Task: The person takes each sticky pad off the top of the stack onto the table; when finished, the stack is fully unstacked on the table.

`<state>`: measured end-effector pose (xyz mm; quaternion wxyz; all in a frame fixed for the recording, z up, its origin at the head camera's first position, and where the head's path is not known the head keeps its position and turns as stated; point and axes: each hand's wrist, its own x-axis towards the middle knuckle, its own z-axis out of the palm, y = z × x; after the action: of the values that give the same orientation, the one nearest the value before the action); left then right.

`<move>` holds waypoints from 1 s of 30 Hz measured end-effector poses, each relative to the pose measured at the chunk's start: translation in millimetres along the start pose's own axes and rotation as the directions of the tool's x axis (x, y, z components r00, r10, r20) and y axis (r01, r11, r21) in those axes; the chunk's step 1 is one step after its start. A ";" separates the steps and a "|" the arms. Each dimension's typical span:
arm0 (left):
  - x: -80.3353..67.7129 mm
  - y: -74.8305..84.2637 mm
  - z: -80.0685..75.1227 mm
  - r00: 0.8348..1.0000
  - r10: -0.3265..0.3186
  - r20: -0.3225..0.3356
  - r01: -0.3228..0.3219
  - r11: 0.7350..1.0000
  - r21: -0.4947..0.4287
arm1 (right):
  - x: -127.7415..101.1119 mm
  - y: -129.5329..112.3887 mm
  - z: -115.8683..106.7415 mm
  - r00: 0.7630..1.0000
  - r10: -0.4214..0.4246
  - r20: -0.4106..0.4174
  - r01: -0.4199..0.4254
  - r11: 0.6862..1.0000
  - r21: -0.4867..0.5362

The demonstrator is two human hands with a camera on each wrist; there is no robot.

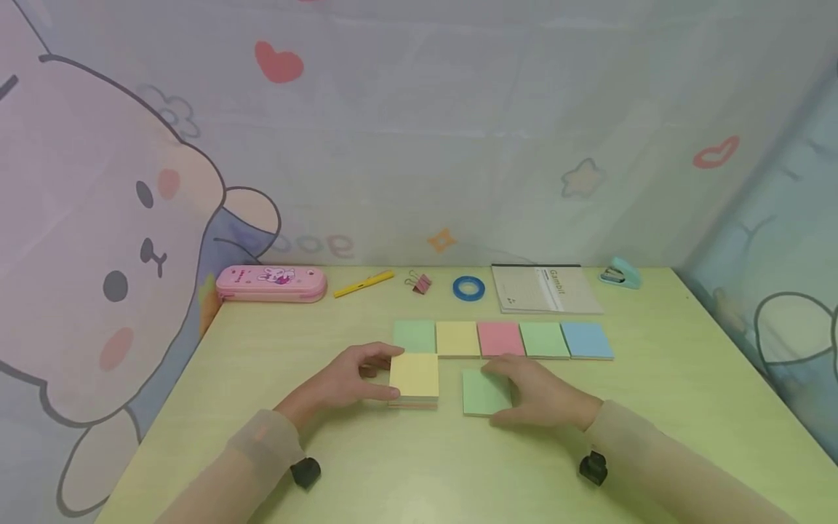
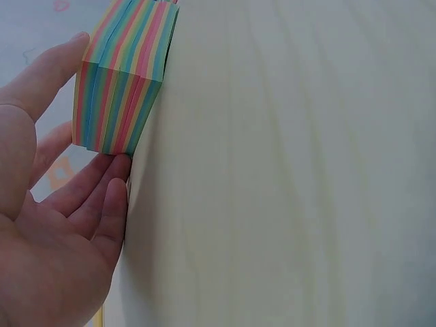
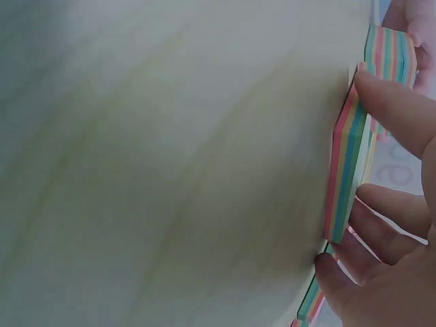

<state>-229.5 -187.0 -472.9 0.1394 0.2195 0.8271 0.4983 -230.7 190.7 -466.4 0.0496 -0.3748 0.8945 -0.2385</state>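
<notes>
My left hand (image 1: 347, 376) holds a thick stack of sticky notes (image 1: 414, 375) with a yellow top, thumb at the near-left corner and fingers at the far side. Seen by the left wrist camera, the stack's sides (image 2: 122, 75) show many coloured layers. To its right, my right hand (image 1: 540, 393) grips a thin green-topped sticky note pad (image 1: 483, 393) between thumb and fingers. That pad's striped edge (image 3: 346, 170) appears in the right wrist view. Behind both hands runs a row of pads: green (image 1: 414, 335), yellow (image 1: 457, 339), pink (image 1: 500, 338), green (image 1: 545, 340) and blue (image 1: 587, 340).
Along the table's back edge lie a pink pencil case (image 1: 271, 284), a yellow pen (image 1: 364, 284), a binder clip (image 1: 421, 283), a roll of blue tape (image 1: 456, 295), a notebook (image 1: 524, 287) and a mint stapler (image 1: 627, 275). A printed curtain (image 1: 419, 131) hangs right behind.
</notes>
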 end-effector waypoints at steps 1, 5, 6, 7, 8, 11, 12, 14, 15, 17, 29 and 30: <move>0.1 0.5 0.1 1.000 -0.002 -0.001 0.002 1.000 -0.003 | 0.4 -0.4 0.8 1.000 -0.007 -0.001 0.007 1.000 -0.009; 0.3 2.3 0.4 1.000 -0.005 -0.003 0.005 1.000 -0.010 | 4.4 -4.3 3.9 1.000 -0.023 -0.009 0.023 1.000 -0.013; 0.6 2.7 0.6 1.000 -0.007 -0.003 0.007 1.000 -0.016 | 6.0 -6.0 4.5 1.000 -0.022 -0.011 0.022 1.000 -0.005; 0.8 2.5 0.4 1.000 -0.005 -0.003 0.005 1.000 -0.018 | 8.1 -7.6 5.6 1.000 -0.026 -0.013 0.026 1.000 0.000; 1.0 2.2 0.2 1.000 -0.004 -0.002 0.004 1.000 -0.022 | 10.3 -9.0 6.7 1.000 -0.027 -0.015 0.027 1.000 0.002; 1.1 2.4 0.2 1.000 -0.008 -0.002 0.008 1.000 -0.028 | 16.5 -11.8 10.0 0.999 -0.029 -0.016 0.029 1.000 0.006; 0.7 2.4 0.3 1.000 -0.008 -0.002 0.008 1.000 -0.030 | 18.1 -12.3 11.1 0.999 -0.030 -0.017 0.030 1.000 0.006; -0.7 2.4 0.5 1.000 -0.014 -0.001 0.014 0.999 -0.032 | 20.9 -13.3 13.2 0.999 -0.034 -0.010 0.034 0.999 0.005; -1.7 2.4 0.6 1.000 -0.017 -0.002 0.017 0.999 -0.033 | 22.0 -14.0 14.2 0.999 -0.036 -0.005 0.036 0.999 0.008; -0.2 3.3 0.6 1.000 -0.019 0.002 0.019 0.999 -0.036 | 23.0 -15.0 13.2 0.999 -0.034 0.002 0.034 0.999 0.012; -0.6 0.8 0.0 1.000 -0.022 0.004 0.022 0.999 -0.028 | 28.3 -18.3 13.6 1.000 -0.026 0.016 0.025 0.999 0.019; -0.7 0.9 0.0 1.000 -0.025 0.005 0.025 0.999 -0.028 | 28.6 -18.4 13.8 1.000 -0.024 0.016 0.023 1.000 0.018</move>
<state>-228.7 -187.0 -472.1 0.1505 0.2083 0.8224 0.5076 -235.5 154.4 -467.4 0.0575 -0.3867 0.8875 -0.2440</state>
